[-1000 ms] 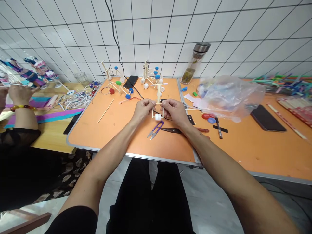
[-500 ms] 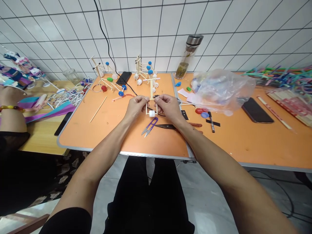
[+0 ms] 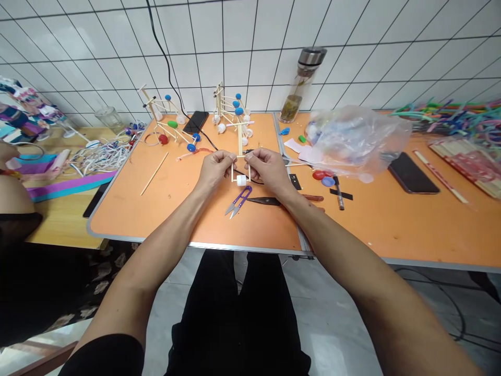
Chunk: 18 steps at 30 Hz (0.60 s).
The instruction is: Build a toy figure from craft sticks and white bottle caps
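Between my hands is a small frame of wooden sticks [image 3: 240, 140] with a white wheel-like cylinder [image 3: 241, 180] at its near end. My left hand [image 3: 217, 169] is closed, thumb and finger pinching the frame's left side. On the right side, my right hand [image 3: 267, 168] pinches it the same way. Just below, purple-handled thread snips [image 3: 239, 201] lie on the orange table [image 3: 188, 219]. Dark-tipped pliers [image 3: 266, 201] with reddish handles lie partly under my right wrist. A loose wooden stick [image 3: 154, 173] rests to the left of my left hand.
Stick models with coloured caps [image 3: 172, 125] stand at the back, near a phone [image 3: 196, 122]. A glass bottle [image 3: 299, 86], a plastic bag [image 3: 352, 141], a marker [image 3: 338, 193] and another phone [image 3: 413, 173] are on the right. A co-worker's arm [image 3: 18, 196] is at far left.
The view has shifted slightly. Both my hands keep their pinch on the stick frame, with hardly any movement. The co-worker's arm and the purple-blue strip at left have moved a little.
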Motion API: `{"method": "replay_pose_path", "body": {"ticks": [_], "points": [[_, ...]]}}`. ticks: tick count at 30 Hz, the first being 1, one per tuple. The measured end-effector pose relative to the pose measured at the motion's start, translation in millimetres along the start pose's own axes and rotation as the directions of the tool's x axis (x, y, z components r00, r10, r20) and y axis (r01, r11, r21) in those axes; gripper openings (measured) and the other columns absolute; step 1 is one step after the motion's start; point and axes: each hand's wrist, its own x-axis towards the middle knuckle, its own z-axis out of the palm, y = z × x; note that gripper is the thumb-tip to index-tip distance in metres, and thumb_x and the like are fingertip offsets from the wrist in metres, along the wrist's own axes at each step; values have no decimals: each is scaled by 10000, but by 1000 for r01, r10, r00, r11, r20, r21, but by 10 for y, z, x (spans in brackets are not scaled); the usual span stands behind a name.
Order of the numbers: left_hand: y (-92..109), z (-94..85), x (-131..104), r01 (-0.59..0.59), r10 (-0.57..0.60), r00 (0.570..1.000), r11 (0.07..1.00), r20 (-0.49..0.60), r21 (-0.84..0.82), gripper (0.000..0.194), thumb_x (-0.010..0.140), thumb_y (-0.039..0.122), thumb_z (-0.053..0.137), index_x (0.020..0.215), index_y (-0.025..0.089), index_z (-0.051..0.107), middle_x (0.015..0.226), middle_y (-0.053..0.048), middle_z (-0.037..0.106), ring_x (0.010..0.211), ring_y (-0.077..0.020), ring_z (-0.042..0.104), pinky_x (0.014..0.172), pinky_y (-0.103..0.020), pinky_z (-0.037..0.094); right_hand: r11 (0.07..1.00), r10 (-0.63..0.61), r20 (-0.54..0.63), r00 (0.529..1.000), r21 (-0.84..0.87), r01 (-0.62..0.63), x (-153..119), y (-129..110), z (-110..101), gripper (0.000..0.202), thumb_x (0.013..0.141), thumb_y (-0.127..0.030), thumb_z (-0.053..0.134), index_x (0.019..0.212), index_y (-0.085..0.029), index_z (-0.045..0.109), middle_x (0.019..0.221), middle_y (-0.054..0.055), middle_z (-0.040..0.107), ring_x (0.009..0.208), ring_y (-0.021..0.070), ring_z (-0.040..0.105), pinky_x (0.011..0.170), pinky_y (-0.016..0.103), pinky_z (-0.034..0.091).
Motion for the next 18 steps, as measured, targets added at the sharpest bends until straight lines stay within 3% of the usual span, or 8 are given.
{"method": "replay_pose_path", "body": {"ticks": [12,18], "points": [[72,34,-38,17,-16,1000,1000,-25,8,314,923,280,906,696,174,717,598,11,684,453,-57,505,485,-185,403,1000,5,5,1000,-24,-5,-10,-25,-1,429,925,-572,895,770,-237,677,617,-16,656,524,110,526,519,258,457],[78,27,-17,13,-14,999,1000,-40,-11,330,929,306,905,694,172,716,598,15,675,446,-54,490,465,-187,388,1000,0,27,1000,-11,0,14,12,-24,524,909,-710,882,794,-239,686,598,-19,638,521,116,529,518,258,433]]}}
